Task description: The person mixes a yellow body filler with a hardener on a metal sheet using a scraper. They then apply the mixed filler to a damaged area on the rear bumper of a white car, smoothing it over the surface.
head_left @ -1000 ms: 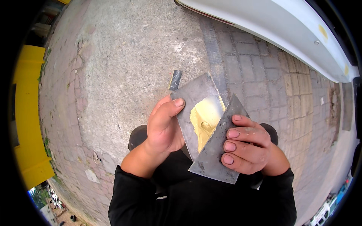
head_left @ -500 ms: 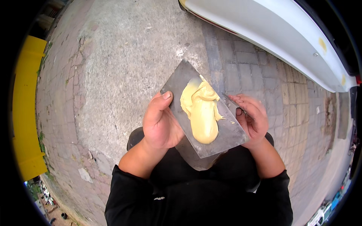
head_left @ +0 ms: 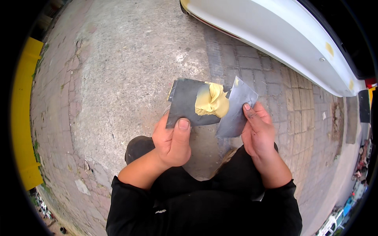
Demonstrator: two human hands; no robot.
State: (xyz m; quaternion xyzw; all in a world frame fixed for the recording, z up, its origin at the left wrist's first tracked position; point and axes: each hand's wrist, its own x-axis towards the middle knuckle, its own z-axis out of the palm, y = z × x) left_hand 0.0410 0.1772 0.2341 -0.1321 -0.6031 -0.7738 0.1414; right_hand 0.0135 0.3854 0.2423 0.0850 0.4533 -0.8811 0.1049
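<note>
Your yellow putty [head_left: 212,107], a long tongue earlier, now bunches right of centre on the dark plate [head_left: 183,100], so it seems gathered mid-working; your left hand [head_left: 172,143] pinches the plate's lower left, your right hand [head_left: 258,133] the grey spreader [head_left: 238,108] at its right end

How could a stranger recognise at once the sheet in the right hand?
From the big white panel at the upper right, look down to the right hand. The sheet is the slanting, pale grey one under its thumb. The darker sheet in the left hand bears a thick yellow mound; this one's visible face does not.
</note>
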